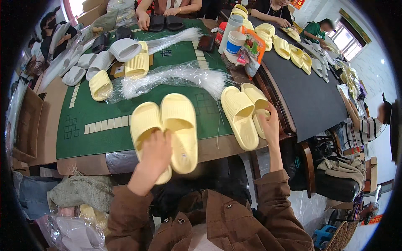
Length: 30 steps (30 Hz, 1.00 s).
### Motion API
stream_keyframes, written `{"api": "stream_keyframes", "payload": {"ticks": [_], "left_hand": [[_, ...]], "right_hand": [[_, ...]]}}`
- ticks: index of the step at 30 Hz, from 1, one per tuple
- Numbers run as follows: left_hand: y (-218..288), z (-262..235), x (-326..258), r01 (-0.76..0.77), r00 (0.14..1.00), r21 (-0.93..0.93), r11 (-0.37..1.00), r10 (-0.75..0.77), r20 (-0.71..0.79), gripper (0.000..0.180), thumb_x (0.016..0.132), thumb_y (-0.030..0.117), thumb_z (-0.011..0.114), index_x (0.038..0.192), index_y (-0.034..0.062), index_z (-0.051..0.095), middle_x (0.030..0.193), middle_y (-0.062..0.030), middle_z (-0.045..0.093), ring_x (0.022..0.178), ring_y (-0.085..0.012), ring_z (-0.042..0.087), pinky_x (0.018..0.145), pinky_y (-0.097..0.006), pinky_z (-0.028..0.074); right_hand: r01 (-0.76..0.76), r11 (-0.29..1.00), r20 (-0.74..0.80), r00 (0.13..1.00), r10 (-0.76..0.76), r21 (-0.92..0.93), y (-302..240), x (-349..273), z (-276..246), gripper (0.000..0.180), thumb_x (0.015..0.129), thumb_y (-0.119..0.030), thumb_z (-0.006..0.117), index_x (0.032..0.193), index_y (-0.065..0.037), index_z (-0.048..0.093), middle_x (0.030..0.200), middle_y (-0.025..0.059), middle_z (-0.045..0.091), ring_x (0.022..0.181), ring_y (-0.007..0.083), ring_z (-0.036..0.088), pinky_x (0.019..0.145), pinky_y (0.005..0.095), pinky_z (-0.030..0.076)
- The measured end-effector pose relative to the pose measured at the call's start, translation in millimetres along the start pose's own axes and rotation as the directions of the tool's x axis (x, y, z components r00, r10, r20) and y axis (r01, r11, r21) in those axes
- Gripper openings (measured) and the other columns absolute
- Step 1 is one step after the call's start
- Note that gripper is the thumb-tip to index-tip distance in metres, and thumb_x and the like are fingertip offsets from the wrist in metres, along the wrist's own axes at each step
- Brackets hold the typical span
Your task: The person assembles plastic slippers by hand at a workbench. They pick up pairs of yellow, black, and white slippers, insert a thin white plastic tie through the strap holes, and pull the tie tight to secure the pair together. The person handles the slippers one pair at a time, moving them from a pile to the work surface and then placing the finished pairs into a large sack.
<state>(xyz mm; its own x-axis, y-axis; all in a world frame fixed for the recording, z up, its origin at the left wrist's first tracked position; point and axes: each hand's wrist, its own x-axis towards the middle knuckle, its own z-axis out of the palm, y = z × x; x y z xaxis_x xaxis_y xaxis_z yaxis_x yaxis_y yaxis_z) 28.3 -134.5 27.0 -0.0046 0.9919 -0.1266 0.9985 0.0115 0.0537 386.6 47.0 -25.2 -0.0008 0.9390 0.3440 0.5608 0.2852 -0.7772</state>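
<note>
A pair of pale yellow slippers (179,125) is raised over the table's front edge, toes pointing away from me. My left hand (155,149) is closed on the left slipper of that pair, its fingertips hidden in the foot opening. To the right, a second yellow pair (239,119) lies at the table's near right corner. My right hand (270,122) pinches the outer side of that pair's right slipper, thumb and fingers around its edge. Beyond them, a bundle of clear plastic strands (180,81) stretches across the green mat (104,111).
Grey slippers (100,65) and more yellow ones (137,65) sit at the far left. A white-and-blue cup (234,44) and a tall bottle (230,30) stand far right. Across the table, a person's hands touch black slippers (166,23). A dark side table (305,88) adjoins at right.
</note>
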Motion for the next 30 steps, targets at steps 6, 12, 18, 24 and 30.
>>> {"api": "stream_keyframes", "payload": {"ticks": [6, 12, 18, 24, 30], "left_hand": [[-101, -33, -40, 0.222, 0.971, -0.109, 0.969, -0.209, 0.120, 0.030, 0.088, 0.007, 0.047, 0.117, 0.0057, 0.052, 0.111, -0.0197, 0.061, 0.102, -0.0391, 0.060, 0.084, -0.051, 0.049], [-242, 0, -86, 0.545, 0.839, -0.044, 0.838, -0.544, 0.029, 0.031, 0.088, 0.009, 0.047, 0.118, 0.0039, 0.051, 0.110, -0.0235, 0.059, 0.102, -0.0425, 0.059, 0.084, -0.051, 0.047], [-367, 40, -112, 0.685, 0.727, 0.097, 0.722, -0.666, -0.167, 0.033, 0.086, 0.012, 0.051, 0.118, 0.0047, 0.052, 0.109, -0.0241, 0.060, 0.101, -0.0437, 0.060, 0.083, -0.051, 0.047], [-381, 50, -90, 0.720, 0.687, 0.120, 0.684, -0.676, -0.267, 0.030, 0.085, 0.010, 0.048, 0.114, 0.0046, 0.053, 0.110, -0.0243, 0.061, 0.099, -0.0432, 0.061, 0.083, -0.051, 0.049], [-358, 7, -78, 0.634, 0.763, 0.309, 0.709, -0.637, -0.106, 0.031, 0.090, 0.014, 0.045, 0.119, 0.0075, 0.054, 0.110, -0.0202, 0.064, 0.097, -0.0402, 0.063, 0.083, -0.051, 0.049]], "right_hand": [[0.061, 0.976, 0.032, 0.998, -0.055, -0.207, -10, 12, 12, 0.075, 0.078, -0.024, 0.077, 0.137, 0.002, 0.040, 0.121, 0.0166, 0.051, 0.099, 0.0245, 0.055, 0.086, 0.0340, 0.047], [-0.081, 0.996, -0.054, 0.995, 0.078, -0.049, -2, 24, 29, 0.063, 0.078, -0.027, 0.079, 0.122, 0.007, 0.048, 0.111, 0.0152, 0.056, 0.095, 0.0210, 0.058, 0.080, 0.0318, 0.049], [-0.046, 0.988, 0.117, 0.991, 0.063, -0.148, -17, 24, 33, 0.043, 0.085, -0.021, 0.070, 0.114, 0.005, 0.055, 0.097, 0.0141, 0.062, 0.086, 0.0218, 0.060, 0.077, 0.0331, 0.048], [0.103, 0.958, 0.104, 0.992, -0.078, -0.268, -21, 30, 27, 0.026, 0.082, -0.012, 0.066, 0.101, 0.003, 0.055, 0.090, 0.0209, 0.061, 0.083, 0.0342, 0.061, 0.072, 0.0412, 0.047], [0.046, 0.994, 0.072, 0.997, -0.039, -0.095, -62, 6, 14, 0.019, 0.081, -0.005, 0.061, 0.095, 0.006, 0.054, 0.085, 0.0217, 0.061, 0.077, 0.0315, 0.062, 0.068, 0.0390, 0.047]]}}
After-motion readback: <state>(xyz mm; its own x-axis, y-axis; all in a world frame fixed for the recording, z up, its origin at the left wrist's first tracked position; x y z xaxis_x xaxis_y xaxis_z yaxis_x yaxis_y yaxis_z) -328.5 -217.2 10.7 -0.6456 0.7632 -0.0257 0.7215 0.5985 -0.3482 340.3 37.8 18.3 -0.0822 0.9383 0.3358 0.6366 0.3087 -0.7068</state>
